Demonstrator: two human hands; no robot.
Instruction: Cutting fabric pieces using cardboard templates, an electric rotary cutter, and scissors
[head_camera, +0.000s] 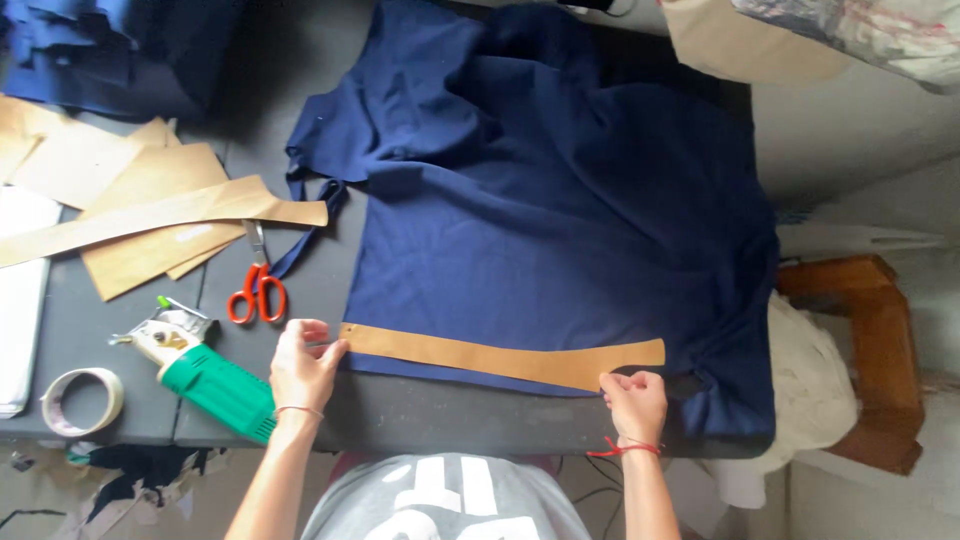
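A large navy blue cloth (560, 200) lies spread over the dark grey table (450, 415). Along its near edge rests a long brown paper pattern strip (500, 358). My left hand (303, 365) presses on the strip's left end, fingers bent over it. My right hand (635, 400) pinches the strip's right end together with the cloth edge. Both wrists wear a thin red thread.
Left of my left hand lie a green electric cutter (205, 380), red-handled scissors (257, 290), a tape roll (83, 400) and several brown paper patterns (150, 215). More navy cloth (110, 50) is piled at the far left. A wooden chair (870, 350) with white cloth stands at the right.
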